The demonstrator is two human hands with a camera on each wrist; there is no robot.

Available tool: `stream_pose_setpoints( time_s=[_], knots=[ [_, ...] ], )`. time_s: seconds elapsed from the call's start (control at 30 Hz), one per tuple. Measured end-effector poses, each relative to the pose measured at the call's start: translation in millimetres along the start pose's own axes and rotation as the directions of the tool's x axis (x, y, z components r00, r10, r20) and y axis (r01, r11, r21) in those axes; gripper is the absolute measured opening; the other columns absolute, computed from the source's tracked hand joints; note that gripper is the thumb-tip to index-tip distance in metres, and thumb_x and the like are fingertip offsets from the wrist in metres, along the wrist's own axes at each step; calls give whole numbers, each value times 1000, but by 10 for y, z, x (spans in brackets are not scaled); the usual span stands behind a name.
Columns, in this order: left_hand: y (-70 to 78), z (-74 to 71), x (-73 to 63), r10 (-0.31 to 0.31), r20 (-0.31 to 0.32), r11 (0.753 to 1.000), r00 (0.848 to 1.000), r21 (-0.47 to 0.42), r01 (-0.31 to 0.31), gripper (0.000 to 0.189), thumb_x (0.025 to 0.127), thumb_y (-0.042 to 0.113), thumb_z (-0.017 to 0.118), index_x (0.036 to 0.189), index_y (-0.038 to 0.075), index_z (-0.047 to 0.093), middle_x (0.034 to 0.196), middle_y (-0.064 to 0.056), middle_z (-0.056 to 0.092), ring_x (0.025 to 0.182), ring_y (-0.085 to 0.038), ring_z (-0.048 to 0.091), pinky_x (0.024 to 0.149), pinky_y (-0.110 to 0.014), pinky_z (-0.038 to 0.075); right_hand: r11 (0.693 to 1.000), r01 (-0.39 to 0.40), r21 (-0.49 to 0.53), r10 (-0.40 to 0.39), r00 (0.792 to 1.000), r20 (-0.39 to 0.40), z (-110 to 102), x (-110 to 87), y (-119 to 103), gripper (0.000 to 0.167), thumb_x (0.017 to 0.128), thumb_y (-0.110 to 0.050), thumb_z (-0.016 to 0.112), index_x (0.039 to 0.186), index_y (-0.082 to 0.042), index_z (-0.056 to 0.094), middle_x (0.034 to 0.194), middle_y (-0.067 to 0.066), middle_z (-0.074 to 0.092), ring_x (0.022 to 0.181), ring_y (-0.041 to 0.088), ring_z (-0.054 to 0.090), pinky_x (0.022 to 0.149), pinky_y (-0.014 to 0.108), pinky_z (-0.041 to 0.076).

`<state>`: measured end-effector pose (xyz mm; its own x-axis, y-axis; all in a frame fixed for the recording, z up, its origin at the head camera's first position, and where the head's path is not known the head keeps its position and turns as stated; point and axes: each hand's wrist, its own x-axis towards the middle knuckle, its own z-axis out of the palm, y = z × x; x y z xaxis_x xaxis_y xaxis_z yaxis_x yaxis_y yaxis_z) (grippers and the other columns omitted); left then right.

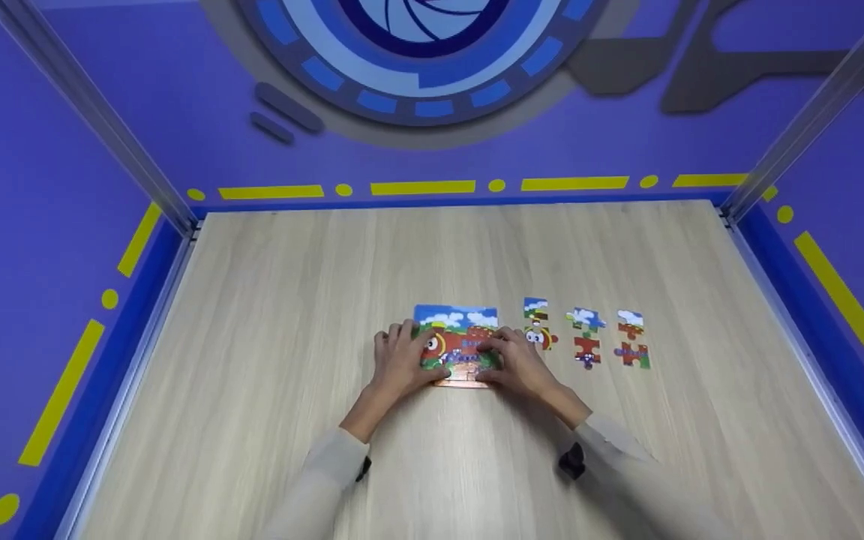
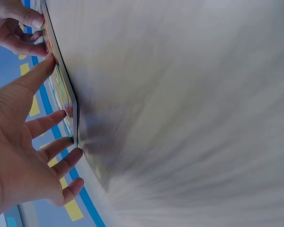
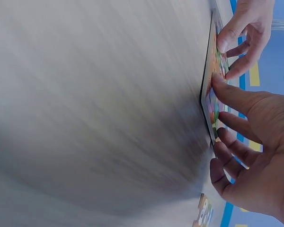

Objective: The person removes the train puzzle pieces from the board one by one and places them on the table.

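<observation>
A picture puzzle board [image 1: 456, 319] with blue sky, clouds and a red cartoon figure lies flat on the table between both hands. My left hand [image 1: 397, 361] rests at its left side, thumb and index fingertip on the picture. In the left wrist view, the other fingers of the left hand [image 2: 23, 137] spread along the board's edge [image 2: 75, 113]. From the right, my right hand [image 1: 520, 364] touches the picture with thumb and fingertips. The right wrist view shows that hand [image 3: 262, 146] with gently bent fingers by the board's corner. The hands cover parts of the picture.
To the right of the board lie several loose jigsaw pieces in two rows, among them a face piece [image 1: 537, 339], a cloud piece [image 1: 586, 319] and a red piece [image 1: 633, 355]. Purple panels [image 1: 432, 169] wall in the wooden table [image 1: 289, 285] at back and sides.
</observation>
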<state>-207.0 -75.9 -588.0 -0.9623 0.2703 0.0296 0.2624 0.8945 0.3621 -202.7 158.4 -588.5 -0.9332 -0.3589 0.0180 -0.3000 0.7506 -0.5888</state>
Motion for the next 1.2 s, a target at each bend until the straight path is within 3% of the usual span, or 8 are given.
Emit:
stream_pose_setpoints(
  time_s=[0.13, 0.33, 0.7, 1.07, 1.2],
  knots=[
    [13, -7, 3, -6, -8, 1000, 1000, 4, 6, 76, 78, 55, 83, 141, 19, 61, 136, -15, 53, 124, -35, 49, 103, -58, 37, 997, -65, 48, 63, 997, 45, -13, 48, -14, 41, 82, -19, 86, 116, -3, 71, 117, 14, 59, 111, 32, 51, 100, 50, 44],
    [30, -23, 19, -8, -10, 1000, 1000, 17, 8, 76, 78, 55, 83, 141, 19, 60, 136, -15, 53, 124, -36, 49, 104, -59, 37, 987, -144, 68, 137, 987, 88, -59, 130, -45, 44, 80, -22, 88, 112, -4, 64, 108, 10, 59, 100, 24, 47, 89, 42, 41],
    [30, -30, 38, -12, -3, 1000, 1000, 1, 12, 76, 79, 52, 84, 142, 19, 60, 137, -16, 52, 125, -36, 48, 105, -59, 35, 972, -134, 192, 131, 991, 29, -2, 9, -32, 43, 84, -18, 85, 120, -13, 61, 93, 4, 60, 85, 17, 47, 75, 33, 37],
    [23, -5, 9, -2, -19, 1000, 1000, 12, 2, 73, 78, 52, 84, 140, 19, 62, 133, -15, 53, 121, -34, 49, 104, -59, 36, 932, -61, 358, 65, 998, -1, -45, -103, 68, 36, 88, -9, 79, 121, -7, 65, 88, 8, 60, 75, 12, 49, 65, 22, 38],
    [33, -3, -4, -6, -12, 1000, 1000, 4, 6, 74, 79, 52, 84, 140, 17, 61, 133, -15, 53, 121, -34, 48, 105, -59, 35, 915, -75, 397, 77, 997, 11, -119, -162, 121, 37, 88, -7, 78, 122, -6, 64, 89, 8, 62, 74, 12, 50, 64, 21, 39]
  ],
)
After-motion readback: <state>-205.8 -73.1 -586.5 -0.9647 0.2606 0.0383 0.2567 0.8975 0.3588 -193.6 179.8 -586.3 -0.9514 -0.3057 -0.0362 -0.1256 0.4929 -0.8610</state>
